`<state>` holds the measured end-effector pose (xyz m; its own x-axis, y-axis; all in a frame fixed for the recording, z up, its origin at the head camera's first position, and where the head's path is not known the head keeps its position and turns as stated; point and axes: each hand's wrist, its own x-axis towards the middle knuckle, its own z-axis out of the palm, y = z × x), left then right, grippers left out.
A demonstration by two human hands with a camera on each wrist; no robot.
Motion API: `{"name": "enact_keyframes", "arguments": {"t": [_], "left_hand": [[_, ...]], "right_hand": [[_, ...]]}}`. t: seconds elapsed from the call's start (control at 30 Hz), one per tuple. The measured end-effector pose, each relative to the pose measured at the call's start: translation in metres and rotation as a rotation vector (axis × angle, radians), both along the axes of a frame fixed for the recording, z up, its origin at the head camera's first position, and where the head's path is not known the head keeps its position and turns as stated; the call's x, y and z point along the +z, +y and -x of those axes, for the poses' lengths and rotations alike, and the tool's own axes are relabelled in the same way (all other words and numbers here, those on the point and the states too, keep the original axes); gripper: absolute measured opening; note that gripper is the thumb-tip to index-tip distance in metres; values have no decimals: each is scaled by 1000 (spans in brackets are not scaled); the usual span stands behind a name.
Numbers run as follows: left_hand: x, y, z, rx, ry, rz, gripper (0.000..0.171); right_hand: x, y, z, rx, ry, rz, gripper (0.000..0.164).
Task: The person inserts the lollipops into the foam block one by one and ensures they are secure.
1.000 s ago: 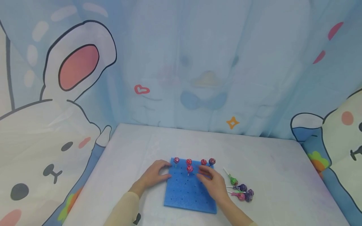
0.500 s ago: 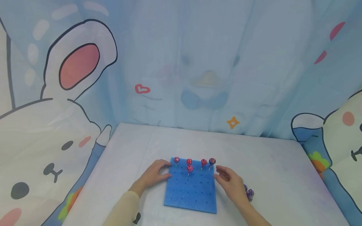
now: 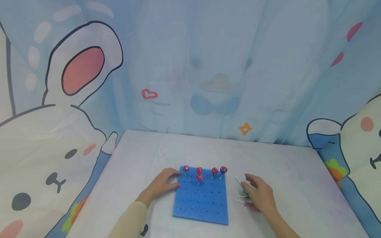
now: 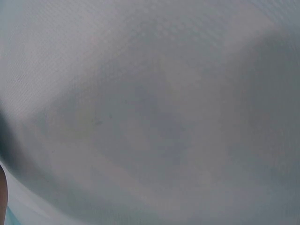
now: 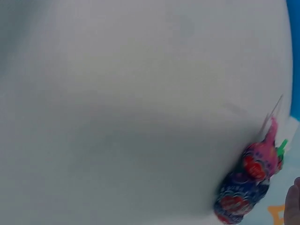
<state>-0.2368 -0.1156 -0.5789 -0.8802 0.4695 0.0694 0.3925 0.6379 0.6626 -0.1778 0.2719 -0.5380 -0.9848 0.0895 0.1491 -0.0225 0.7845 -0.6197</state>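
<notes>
One flat blue foam board with small holes is set on the white cloth-covered tabletop. Five round wrapped lollipops stand in it: four in the far row (one purple-red, two red, one dark purple), one pink in the row nearer.

Left hand is placed at the board's left edge, thumb and fingers apart.

Right hand is held over the loose lollipop pile right of the board; grip apart, contact can't be told. Three white sticks can be counted (total hidden by the hand).
</notes>
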Motion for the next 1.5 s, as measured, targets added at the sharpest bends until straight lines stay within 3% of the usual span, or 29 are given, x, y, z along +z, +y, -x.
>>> {"name": "enact_keyframes", "arguments": {"t": [0.3,0.8,1.17,1.5], "left_hand": [[-2,1,-1,10,-7,1,45],[-3,0,-1,7,-16,-3,46],[-2,0,-2,10,-15,-1,45],[0,0,-2,11,-17,-3,46]], "right_hand": [[-6,16,-3,9,-78,-50,49],[-23,20,-2,39,-130,-180,47],[-24,18,-2,41,-63,-349,41],[-27,17,0,5,-50,-315,38]]}}
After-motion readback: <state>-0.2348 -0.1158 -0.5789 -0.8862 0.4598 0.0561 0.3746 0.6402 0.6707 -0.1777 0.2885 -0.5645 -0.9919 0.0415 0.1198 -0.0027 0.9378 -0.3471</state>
